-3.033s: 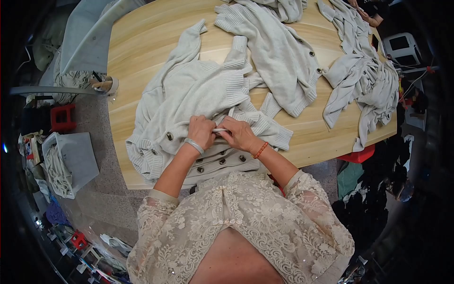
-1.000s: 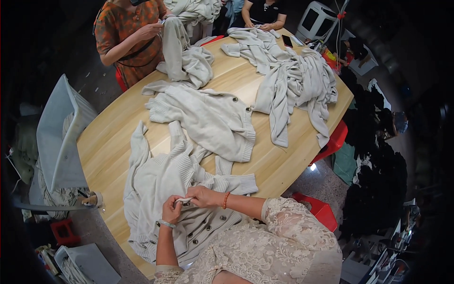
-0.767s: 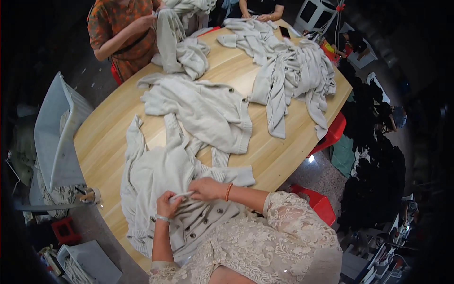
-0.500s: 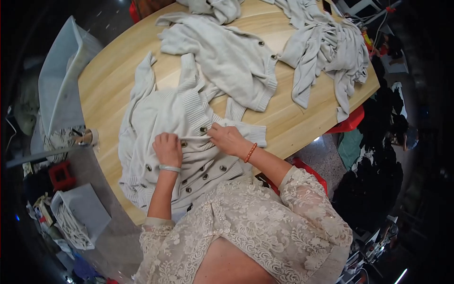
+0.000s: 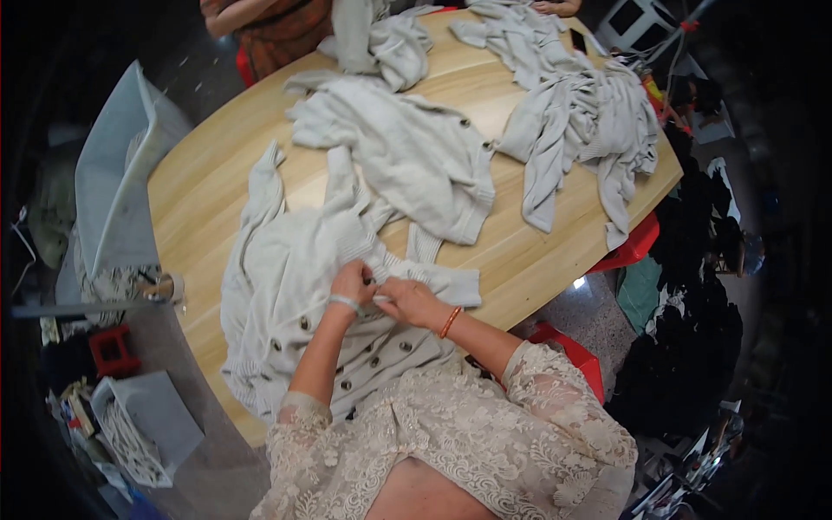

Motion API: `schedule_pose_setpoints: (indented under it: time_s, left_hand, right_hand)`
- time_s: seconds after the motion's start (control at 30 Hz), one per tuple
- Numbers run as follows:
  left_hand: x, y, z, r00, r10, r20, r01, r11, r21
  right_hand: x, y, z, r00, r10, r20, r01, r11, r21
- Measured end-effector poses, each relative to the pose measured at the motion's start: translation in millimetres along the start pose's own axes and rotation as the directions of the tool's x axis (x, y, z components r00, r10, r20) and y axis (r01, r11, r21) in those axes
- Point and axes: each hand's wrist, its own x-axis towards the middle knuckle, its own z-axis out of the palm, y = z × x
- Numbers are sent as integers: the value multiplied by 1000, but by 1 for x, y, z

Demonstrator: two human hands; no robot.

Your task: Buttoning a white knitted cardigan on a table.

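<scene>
A light grey knitted cardigan (image 5: 286, 247) with dark buttons is spread at the near side of the table. My left hand (image 5: 353, 282) and my right hand (image 5: 410, 303) meet at its ribbed front band. The fingers of both are closed on the knit, around a dark button (image 5: 370, 282) that is partly hidden by them. Lower on the cardigan more dark buttons show along the front edges. Just beyond lies a second grey cardigan (image 5: 407, 147), also with dark buttons.
A heap of grey knitwear (image 5: 598, 121) covers the table's far right. Across the wooden table (image 5: 208, 182) a person (image 5: 286, 35) stands behind another garment. A pale plastic bin (image 5: 121, 173) is at the left, red stools (image 5: 572, 355) at the right, and dark cloth (image 5: 685, 355) lies on the floor.
My left hand has moved right along the band and now nearly touches my right hand. The view has tilted up, bringing a person's arms and body in at the far side.
</scene>
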Motion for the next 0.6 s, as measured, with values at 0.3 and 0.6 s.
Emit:
schedule_pose_setpoints:
  time_s: [0.3,0.6]
  left_hand:
    - [-14,-7,-21,982,-110,153,182,759,-625]
    - [-21,-11,-37,966,-136,218,256,591,-765]
  right_hand:
    - [7,-9,1,988,155,-11,-154,987,42]
    - [18,-16,-2,993,12,-114,-7,999,49]
